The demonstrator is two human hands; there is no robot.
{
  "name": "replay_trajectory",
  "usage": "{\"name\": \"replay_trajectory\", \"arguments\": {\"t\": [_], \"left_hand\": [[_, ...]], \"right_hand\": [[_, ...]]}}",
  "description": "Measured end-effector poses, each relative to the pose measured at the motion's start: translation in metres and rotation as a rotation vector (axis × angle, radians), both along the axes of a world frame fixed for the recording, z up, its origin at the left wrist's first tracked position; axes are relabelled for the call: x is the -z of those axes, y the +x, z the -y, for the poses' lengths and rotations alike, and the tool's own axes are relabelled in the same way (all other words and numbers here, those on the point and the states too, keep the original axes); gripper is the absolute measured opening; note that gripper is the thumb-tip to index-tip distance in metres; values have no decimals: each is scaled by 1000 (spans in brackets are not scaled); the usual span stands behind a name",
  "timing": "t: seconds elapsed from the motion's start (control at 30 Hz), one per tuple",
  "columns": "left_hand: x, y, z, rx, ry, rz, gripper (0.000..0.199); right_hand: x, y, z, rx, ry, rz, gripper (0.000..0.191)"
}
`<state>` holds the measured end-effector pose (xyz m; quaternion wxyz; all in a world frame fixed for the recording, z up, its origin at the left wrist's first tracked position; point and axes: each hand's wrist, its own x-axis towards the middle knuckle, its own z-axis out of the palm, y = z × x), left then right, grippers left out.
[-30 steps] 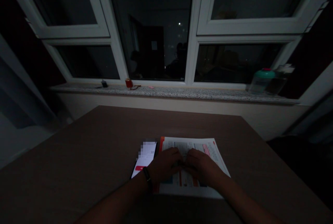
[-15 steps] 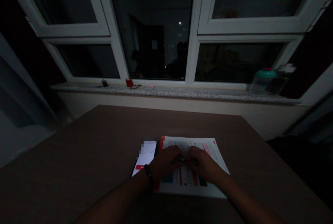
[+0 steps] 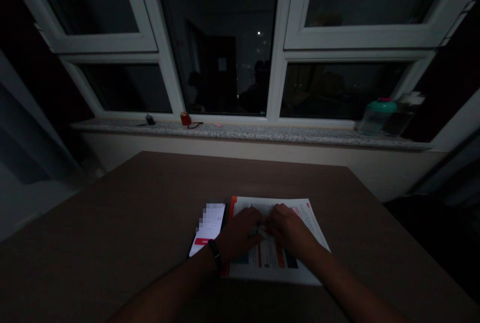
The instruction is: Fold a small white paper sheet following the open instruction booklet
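A printed booklet [image 3: 277, 274] with an orange left edge lies flat on the table, under both of my hands. My left hand [image 3: 242, 230], with a dark band on its wrist, is closed over the middle of the page, fingers curled. Close beside it, my right hand [image 3: 287, 228] is closed too, its fingertips almost meeting the left ones. Whatever the fingers hold, if anything, is too dark and small to make out. Just left of the booklet lies a phone [image 3: 210, 223] with a lit screen, partly covered by my left wrist.
The brown table [image 3: 112, 223] reaches toward a speckled windowsill [image 3: 243, 133]. On the sill stand a small red jar [image 3: 185, 119], a small dark bottle [image 3: 150, 120] and a clear jug with a teal lid [image 3: 377, 118]. The room is dim.
My fingers have shifted over the page; the right hand has turned more palm-down, and the left thumb has moved lower. Booklet and phone stay in place.
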<state>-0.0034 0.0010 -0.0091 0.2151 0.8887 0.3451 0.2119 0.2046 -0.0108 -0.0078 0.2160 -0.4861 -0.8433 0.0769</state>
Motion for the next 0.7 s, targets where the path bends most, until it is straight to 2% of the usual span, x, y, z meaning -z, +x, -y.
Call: {"name": "replay_trajectory", "arguments": {"t": [0.13,0.23,0.33,0.47,0.6,0.7], "left_hand": [[-3,1,2,0,44,-41,18],[-4,2,4,-31,65,-84,18],[-4,3,6,-53,66,-95,10],[0,4,10,0,0,-39,5],[6,4,12,-91,-3,26,12],[7,3,12,-204,-2,27,36]], "right_hand": [[-2,4,2,-46,-33,4,9],[-1,4,2,-42,5,43,15],[0,2,1,31,80,84,27],[6,1,0,174,109,160,11],[12,3,-1,137,73,141,5],[12,4,1,105,43,92,9]]}}
